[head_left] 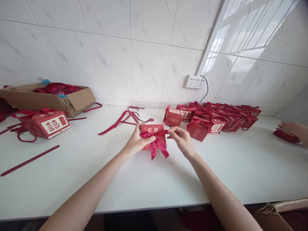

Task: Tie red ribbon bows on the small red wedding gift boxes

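A small red gift box (154,129) with pale lettering is between my hands at the middle of the white table. A dark red ribbon (160,145) is tied over it in a bow, its two tails hanging down the near side. My left hand (139,138) grips the box's left side, the thumb pressed on the bow near its knot. Off the right edge, my right hand (180,138) pinches the bow's right loop between thumb and fingertips. The undersides of the box and the left fingers are hidden.
Several finished-looking red boxes (201,128) crowd the back right. Loose ribbons (120,120) lie behind my hands. At left are a cardboard carton (79,99) of ribbons, another red box (51,125) and a flat strip (30,160). Another person's hand (292,126) touches a red item at far right.
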`<state>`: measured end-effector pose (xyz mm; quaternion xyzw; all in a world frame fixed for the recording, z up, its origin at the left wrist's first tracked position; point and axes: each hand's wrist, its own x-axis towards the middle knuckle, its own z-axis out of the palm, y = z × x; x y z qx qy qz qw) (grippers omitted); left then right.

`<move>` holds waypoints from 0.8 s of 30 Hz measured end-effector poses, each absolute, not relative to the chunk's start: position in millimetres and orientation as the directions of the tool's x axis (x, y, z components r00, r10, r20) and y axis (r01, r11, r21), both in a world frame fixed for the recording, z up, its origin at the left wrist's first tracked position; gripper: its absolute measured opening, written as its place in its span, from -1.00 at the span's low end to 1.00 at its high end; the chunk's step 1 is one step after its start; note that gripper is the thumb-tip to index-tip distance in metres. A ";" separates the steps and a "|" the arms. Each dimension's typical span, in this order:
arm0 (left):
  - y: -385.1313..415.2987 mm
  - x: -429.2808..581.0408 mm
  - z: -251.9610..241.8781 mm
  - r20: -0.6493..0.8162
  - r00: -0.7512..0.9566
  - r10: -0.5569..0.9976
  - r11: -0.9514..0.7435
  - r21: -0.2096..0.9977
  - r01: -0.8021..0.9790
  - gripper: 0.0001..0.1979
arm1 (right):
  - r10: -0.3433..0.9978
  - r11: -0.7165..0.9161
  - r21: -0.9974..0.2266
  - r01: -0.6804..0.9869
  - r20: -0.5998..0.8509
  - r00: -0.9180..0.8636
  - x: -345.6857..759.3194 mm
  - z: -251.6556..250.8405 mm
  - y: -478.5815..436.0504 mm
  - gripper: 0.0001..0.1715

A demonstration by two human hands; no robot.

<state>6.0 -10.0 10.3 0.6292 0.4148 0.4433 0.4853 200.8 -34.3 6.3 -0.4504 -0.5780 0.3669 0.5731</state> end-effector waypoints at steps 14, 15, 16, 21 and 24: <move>-11.8 5.9 12.5 0.152 0.271 0.950 -0.186 0.977 0.105 -0.53 | 0.909 0.415 -0.899 0.142 0.404 -0.097 201.2 3.3 -36.3 -0.14; -11.5 6.1 12.2 0.155 0.268 0.951 -0.188 0.977 0.103 -0.53 | 0.898 0.432 -0.888 0.157 0.407 -0.167 201.3 2.6 -37.4 0.05; -11.1 6.1 11.8 0.156 0.269 0.951 -0.188 0.977 0.098 -0.53 | 0.888 0.441 -0.877 0.190 0.397 -0.232 201.0 1.8 -38.4 0.20; -9.6 4.6 10.4 0.154 0.317 0.936 -0.183 0.981 0.064 -0.50 | 0.878 0.442 -0.834 0.332 0.327 -0.349 197.7 -1.8 -41.2 0.32; -10.7 3.4 10.9 0.154 0.349 0.925 -0.178 0.983 0.038 -0.42 | 0.880 0.437 -0.838 0.327 0.323 -0.347 196.9 -2.0 -40.8 0.27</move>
